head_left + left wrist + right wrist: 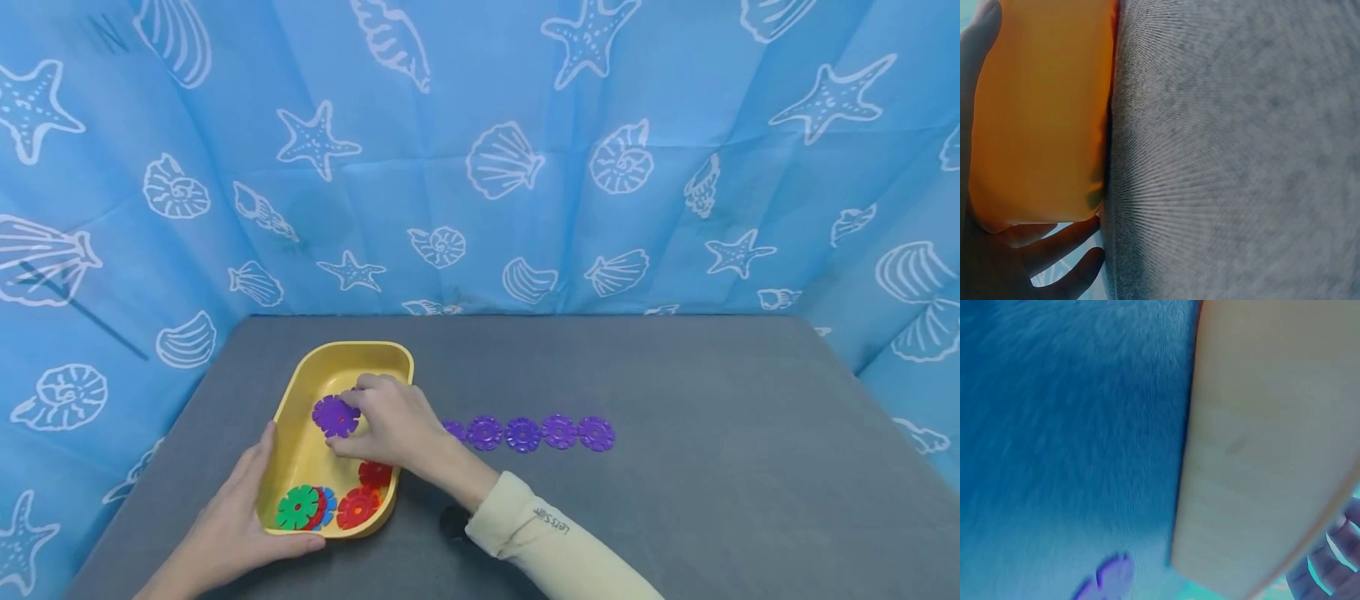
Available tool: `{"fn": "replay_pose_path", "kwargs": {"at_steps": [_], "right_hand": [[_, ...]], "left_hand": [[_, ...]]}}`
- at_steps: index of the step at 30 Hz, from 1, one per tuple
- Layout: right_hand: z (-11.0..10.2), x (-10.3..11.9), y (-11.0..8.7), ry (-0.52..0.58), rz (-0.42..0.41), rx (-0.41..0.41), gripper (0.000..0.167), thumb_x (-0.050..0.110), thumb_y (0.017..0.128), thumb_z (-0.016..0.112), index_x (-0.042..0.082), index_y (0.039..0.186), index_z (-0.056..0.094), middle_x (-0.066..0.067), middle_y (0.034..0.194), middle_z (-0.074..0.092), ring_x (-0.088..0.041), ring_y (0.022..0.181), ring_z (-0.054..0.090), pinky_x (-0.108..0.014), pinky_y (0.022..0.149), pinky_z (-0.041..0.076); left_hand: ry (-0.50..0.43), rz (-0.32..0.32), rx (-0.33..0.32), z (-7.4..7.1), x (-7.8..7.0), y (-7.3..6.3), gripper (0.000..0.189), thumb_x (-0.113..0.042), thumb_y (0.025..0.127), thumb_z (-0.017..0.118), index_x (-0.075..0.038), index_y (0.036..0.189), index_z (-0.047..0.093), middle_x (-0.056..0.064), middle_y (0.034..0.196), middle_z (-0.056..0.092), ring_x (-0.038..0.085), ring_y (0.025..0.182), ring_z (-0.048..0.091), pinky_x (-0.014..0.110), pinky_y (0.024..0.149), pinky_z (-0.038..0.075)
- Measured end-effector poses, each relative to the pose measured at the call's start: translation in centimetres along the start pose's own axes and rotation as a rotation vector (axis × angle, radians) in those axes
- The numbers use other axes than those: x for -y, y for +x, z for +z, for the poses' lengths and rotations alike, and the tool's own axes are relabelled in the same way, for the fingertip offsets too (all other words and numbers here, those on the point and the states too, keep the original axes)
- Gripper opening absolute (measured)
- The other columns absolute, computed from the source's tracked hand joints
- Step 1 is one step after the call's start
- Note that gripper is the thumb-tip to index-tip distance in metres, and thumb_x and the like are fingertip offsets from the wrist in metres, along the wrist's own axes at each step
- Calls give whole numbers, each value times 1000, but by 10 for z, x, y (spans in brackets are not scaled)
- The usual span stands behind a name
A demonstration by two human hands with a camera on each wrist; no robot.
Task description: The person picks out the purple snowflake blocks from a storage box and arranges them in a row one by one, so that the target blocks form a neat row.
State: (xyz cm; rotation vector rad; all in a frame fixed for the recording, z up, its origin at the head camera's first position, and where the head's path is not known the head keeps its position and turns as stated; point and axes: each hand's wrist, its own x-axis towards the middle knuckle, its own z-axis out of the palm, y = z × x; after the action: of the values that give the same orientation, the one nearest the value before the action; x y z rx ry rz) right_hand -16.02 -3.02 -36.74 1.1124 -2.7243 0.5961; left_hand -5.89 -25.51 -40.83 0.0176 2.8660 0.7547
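My right hand (393,421) pinches a purple notched plastic disc (335,417) between thumb and fingers, over the inside of a yellow tray (300,433). With thumb along the near wall and fingers along the left wall, my left hand (232,517) grips that tray's near left corner. The left wrist view shows the tray's outer wall (1041,112) between thumb and fingers. At the tray's near end lie a green disc (297,506), part of a blue disc (327,507) and several red discs (357,507). In the right wrist view the tray wall hides much of the right hand (1329,569).
Several purple discs (522,434) lie in a row on the grey table (712,467), right of the tray; the right forearm covers the row's left end. A small black object (453,522) shows beside the cream sleeve (555,533). A blue shell-print curtain (450,192) surrounds the table.
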Motion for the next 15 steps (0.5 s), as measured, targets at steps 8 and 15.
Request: {"fn": "replay_pose_path", "kwargs": {"at_steps": [8,15], "right_hand": [[-23,-13,-18,58,3,-14,50,50,84,80,16,121,77,6,83,60,-2,65,45,-11,52,33],[-39,-28,-39,111,34,-10,57,49,83,81,14,127,74,2,88,65,-4,70,47,-12,55,34]], "left_hand": [[-8,-12,6,0,0,0,145,-64,68,85,-13,164,-11,25,151,31,36,119,50,47,78,61],[-16,-20,5,0,-1,0,146,-65,68,85,-14,164,-12,25,151,31,36,120,50,50,80,61]]}}
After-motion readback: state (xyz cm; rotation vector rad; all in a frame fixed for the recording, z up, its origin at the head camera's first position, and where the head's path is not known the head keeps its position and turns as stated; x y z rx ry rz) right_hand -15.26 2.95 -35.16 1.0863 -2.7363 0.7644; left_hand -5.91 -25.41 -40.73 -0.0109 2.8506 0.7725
